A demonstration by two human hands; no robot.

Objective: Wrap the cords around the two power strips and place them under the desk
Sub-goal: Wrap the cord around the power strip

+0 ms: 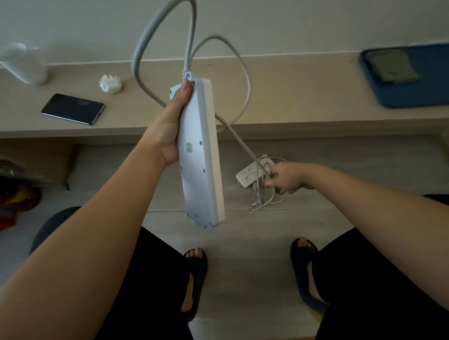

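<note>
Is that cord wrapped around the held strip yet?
Not yet: the cord loops loose above the power strip, trailing to the right hand.

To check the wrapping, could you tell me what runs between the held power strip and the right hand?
In the head view, the grey cord slants from behind the power strip down to the right hand, which grips it.

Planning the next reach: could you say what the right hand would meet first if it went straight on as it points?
Likely the second power strip on the floor, just beyond the right hand, which grips the cord. Depth is unclear, so the hand may pass above it.
</note>
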